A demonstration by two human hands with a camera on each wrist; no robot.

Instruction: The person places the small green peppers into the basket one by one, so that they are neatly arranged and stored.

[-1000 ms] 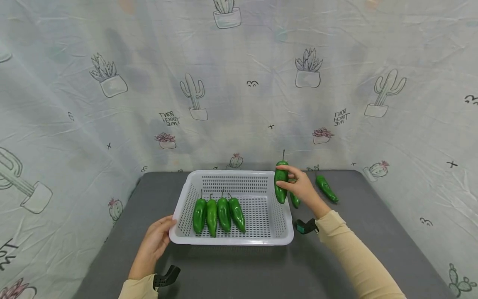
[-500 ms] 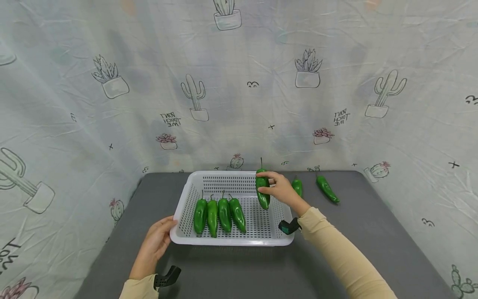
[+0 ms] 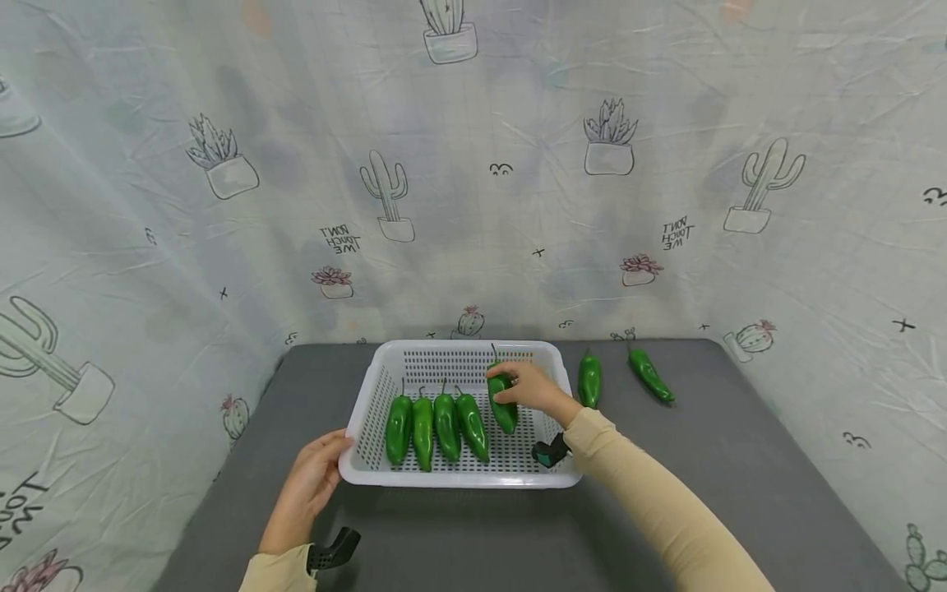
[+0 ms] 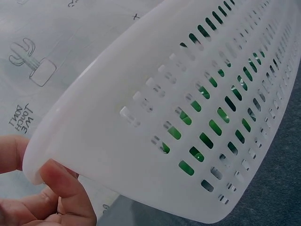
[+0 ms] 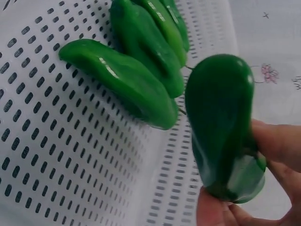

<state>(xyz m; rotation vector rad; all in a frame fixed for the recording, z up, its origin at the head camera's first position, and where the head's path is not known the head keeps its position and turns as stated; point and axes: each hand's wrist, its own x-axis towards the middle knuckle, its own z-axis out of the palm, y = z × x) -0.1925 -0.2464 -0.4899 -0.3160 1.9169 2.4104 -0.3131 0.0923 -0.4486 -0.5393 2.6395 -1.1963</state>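
My right hand [image 3: 529,386] pinches a green chili pepper [image 3: 501,404] by its sides, stem up, inside the outline of the white plastic basket [image 3: 459,479]. In the right wrist view this pepper [image 5: 218,117] sits between thumb and fingers, its rounded tip toward the camera. Several green peppers [image 3: 446,423] lie side by side in the basket's left half, stems pointing to the back. My left hand [image 3: 307,481] grips the basket's left rim. In the left wrist view its thumb and fingers [image 4: 66,181] close on that rim, with green showing through the wall slots.
Two more green peppers, one near the basket [image 3: 589,380] and one farther right [image 3: 649,375], lie on the dark grey table [image 3: 473,538]. Behind the table hangs a pale curtain [image 3: 473,230] printed with cacti. Black wrist cameras sit on both wrists.
My right hand has carried its pepper left and down from the basket's right rim to over the interior, beside the row. The left hand stays on the rim.
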